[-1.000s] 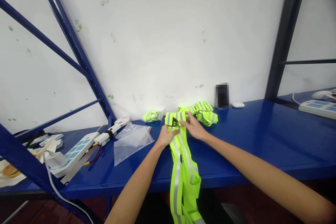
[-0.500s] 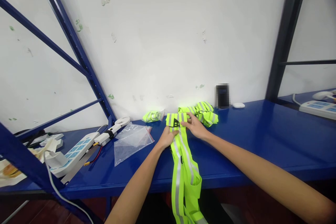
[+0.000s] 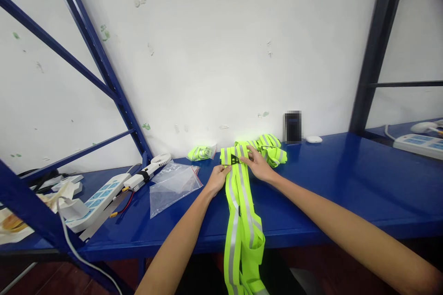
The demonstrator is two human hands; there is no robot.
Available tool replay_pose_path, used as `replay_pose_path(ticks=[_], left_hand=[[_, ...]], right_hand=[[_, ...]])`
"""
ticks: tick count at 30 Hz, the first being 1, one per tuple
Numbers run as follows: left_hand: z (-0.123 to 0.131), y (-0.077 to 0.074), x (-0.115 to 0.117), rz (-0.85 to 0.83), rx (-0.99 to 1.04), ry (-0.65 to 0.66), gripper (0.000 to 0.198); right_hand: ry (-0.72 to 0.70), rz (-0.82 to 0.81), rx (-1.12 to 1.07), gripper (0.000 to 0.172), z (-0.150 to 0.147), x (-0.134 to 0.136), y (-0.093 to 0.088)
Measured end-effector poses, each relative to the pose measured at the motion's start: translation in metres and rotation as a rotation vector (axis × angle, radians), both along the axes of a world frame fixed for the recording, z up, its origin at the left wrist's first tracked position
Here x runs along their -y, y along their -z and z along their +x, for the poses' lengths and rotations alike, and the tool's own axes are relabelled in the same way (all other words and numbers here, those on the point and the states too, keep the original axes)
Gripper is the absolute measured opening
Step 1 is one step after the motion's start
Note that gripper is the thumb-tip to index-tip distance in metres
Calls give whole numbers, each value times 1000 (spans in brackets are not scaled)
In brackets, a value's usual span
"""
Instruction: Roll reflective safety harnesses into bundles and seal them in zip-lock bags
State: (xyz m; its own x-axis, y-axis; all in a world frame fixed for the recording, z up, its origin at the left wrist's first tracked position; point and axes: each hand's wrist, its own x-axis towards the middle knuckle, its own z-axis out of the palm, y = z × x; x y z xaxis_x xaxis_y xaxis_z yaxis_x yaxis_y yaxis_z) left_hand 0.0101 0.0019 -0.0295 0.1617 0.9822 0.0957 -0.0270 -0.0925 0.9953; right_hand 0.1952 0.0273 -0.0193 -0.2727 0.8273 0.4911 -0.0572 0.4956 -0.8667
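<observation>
A neon yellow reflective vest [image 3: 242,212] with grey stripes lies across the blue bench [image 3: 346,184] and hangs over its front edge. My left hand [image 3: 217,179] pinches the vest's left strap near its top end. My right hand [image 3: 258,166] presses on the top of the straps, fingers curled on the fabric by a small black buckle. Behind my right hand sits a bundled heap of the same yellow strap [image 3: 272,147]. A small folded yellow piece [image 3: 200,152] lies by the wall to the left.
A clear zip bag [image 3: 173,184] lies left of my hands. Further left are a white handheld fan [image 3: 152,168], a white power strip [image 3: 100,198] and cables. A dark blurred box [image 3: 292,126] and a small white puck [image 3: 314,139] stand by the wall. Blue rack struts [image 3: 100,62] frame both sides.
Both hands shifted slightly along the vest's top end. The left hand moved up the strap and the straps now lie a little straighter.
</observation>
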Motion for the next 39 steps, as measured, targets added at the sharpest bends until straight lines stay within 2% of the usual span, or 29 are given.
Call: replay_pose_path(ticks=[7, 10, 18, 21, 25, 28, 30, 33, 39], left_hand=[[-1, -5, 6, -103, 160, 70, 48], [-1, -6, 9, -73, 175, 81, 49], [3, -3, 8, 1, 129, -11, 49], [4, -2, 7, 2, 148, -32, 47], [5, -4, 7, -21, 169, -92, 42], [6, -9, 9, -57, 236, -69, 39], [7, -13, 12, -63, 324, -4, 40], [8, -17, 15, -62, 440, 63, 43], [10, -15, 10, -91, 426, -87, 54]], right_hand=[[17, -68, -28, 40, -3, 5, -8], [-9, -83, -13, 39, -4, 12, -13], [-70, -40, 65, 42, -3, 24, -20], [-30, 46, 99, 47, -2, 25, -20], [36, 254, 126, 38, -4, 22, -15], [101, 296, 126, 38, -6, 18, -10], [136, 292, 116, 38, -5, 15, -9], [111, 262, 68, 35, -4, 11, -7], [-23, 120, -26, 15, -5, 7, -4]])
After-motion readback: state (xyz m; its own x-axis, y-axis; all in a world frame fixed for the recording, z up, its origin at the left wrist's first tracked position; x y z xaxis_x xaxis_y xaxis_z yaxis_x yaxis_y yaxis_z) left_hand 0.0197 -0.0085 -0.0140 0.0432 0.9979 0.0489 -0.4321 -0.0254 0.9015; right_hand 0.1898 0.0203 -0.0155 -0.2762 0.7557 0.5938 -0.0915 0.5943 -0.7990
